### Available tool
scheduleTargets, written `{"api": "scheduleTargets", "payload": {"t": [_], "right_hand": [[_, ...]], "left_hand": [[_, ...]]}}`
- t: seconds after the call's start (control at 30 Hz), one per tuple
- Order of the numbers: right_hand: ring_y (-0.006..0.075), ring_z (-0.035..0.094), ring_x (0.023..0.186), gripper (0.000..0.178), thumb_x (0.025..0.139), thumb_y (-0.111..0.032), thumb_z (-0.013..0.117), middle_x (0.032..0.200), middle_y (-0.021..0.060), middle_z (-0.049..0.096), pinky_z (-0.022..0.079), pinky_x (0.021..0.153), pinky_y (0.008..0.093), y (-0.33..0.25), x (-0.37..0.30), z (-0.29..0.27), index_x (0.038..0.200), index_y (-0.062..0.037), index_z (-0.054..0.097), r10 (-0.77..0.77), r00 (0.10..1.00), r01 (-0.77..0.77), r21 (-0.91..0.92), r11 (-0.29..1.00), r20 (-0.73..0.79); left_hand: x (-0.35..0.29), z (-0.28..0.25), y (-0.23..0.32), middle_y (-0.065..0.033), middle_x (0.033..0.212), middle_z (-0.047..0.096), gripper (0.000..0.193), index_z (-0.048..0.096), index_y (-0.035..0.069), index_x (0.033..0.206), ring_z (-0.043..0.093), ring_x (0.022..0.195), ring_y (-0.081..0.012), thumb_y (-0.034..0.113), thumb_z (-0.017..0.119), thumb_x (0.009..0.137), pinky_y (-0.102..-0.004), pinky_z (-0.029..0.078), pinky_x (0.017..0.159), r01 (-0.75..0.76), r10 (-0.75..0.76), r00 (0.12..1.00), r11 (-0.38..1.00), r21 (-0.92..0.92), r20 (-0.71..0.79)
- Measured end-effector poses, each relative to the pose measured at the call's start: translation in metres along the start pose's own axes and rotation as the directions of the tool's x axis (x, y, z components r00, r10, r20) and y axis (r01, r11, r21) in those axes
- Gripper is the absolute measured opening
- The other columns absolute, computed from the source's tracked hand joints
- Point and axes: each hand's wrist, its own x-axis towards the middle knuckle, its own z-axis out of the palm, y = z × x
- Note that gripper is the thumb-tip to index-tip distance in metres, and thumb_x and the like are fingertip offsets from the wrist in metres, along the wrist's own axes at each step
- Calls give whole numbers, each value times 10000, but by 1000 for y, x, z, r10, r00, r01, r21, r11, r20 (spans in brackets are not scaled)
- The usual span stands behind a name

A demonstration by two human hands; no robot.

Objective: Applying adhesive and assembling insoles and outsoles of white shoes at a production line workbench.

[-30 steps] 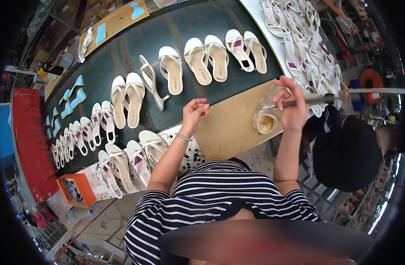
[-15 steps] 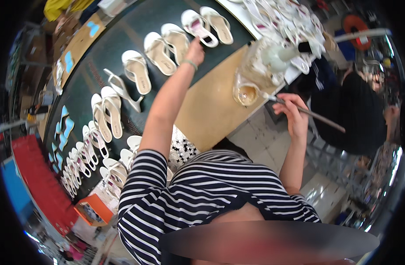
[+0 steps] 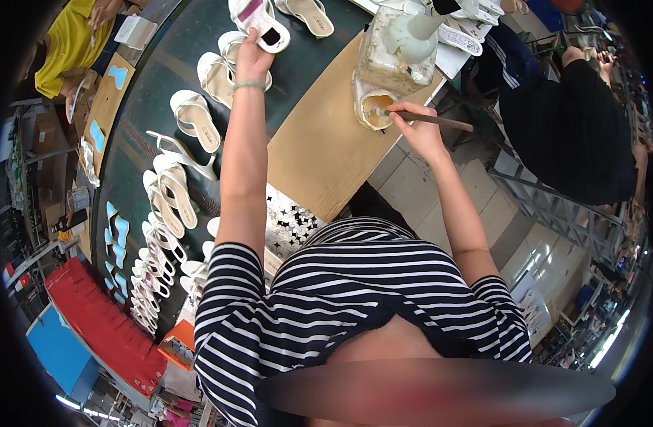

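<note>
My left hand point(image 3: 253, 62) reaches to the far side of the dark green worktop and grips the heel end of a white sandal point(image 3: 261, 20) with a purple patch inside and a dark opening at its heel. A finished-looking white sandal point(image 3: 310, 16) lies just right of it. My right hand point(image 3: 420, 134) pinches a brush by its brown handle point(image 3: 440, 120). The brush tip dips into the round mouth of a crusted pot point(image 3: 360, 117) that holds an amber liquid. Behind this opening rises the pot's whitish block body point(image 3: 392, 67), with a pale bottle point(image 3: 414, 34) on top.
White sandals point(image 3: 197, 122) line the green worktop point(image 3: 134, 132), curving toward the lower left. Tan board point(image 3: 316, 135) covers its near right part. Blue cut pieces point(image 3: 118, 231) lie at the left. A person in yellow point(image 3: 64, 46) works across; another in black point(image 3: 554, 135) is at right.
My right hand has moved left, bringing the brush tip into the pot's mouth. My left hand now grips the sandal's heel end, which has tilted. The whole view has shifted.
</note>
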Motion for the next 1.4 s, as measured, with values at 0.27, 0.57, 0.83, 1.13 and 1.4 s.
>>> {"api": "scheduleTargets", "payload": {"t": [0.27, 0.57, 0.83, 1.13, 1.4], "right_hand": [[80, 568, 664, 141, 801, -39, 651, 726, 24, 652, 456, 611, 234, 6, 4, -16, 931, -7, 695, 19, 996, -37, 206, 978, 86], [119, 617, 704, 109, 837, -35, 628, 779, 76, 678, 484, 631, 245, 9, -26, -11, 900, 38, 680, 3, 989, -48, 297, 954, 150], [223, 678, 686, 133, 875, -77, 589, 860, 186, 681, 544, 581, 309, 27, -34, -19, 888, 52, 621, 142, 986, -168, 424, 890, 92], [312, 692, 818, 244, 921, -116, 501, 1034, 287, 633, 589, 700, 367, -175, -74, -55, 1053, 81, 561, -451, 892, 231, 864, 447, -5], [196, 682, 805, 159, 851, -27, 650, 899, 150, 688, 559, 705, 297, -234, -69, 19, 984, 58, 658, -618, 779, 591, 451, 669, -105]], "left_hand": [[-179, 20, 72, -156, 1390, 466, 474, 332, 2, 1410, 444, 1290, -306, 259, 388, 1016, -453, 335, 1100, -79, 43, 933, 993, 86, 357], [-255, -29, 60, -10, 1284, 545, 381, 381, 192, 1348, 554, 1172, -170, 321, 465, 1000, -376, 511, 899, -127, 87, 972, 976, 176, 219], [-303, -7, 71, -157, 1415, 437, 526, 291, 12, 1434, 456, 1290, -266, 335, 340, 1023, -406, 369, 1077, 104, -47, 902, 989, -109, 430], [-325, 24, 69, -126, 1408, 437, 475, 227, 159, 1444, 491, 1267, -252, 269, 404, 1018, -406, 485, 990, 4, 18, 881, 999, -44, 472], [-334, 48, 67, -73, 1421, 401, 604, 131, 165, 1485, 492, 1256, -217, 284, 467, 997, -401, 495, 974, -65, -4, 825, 993, 102, 565]]}}
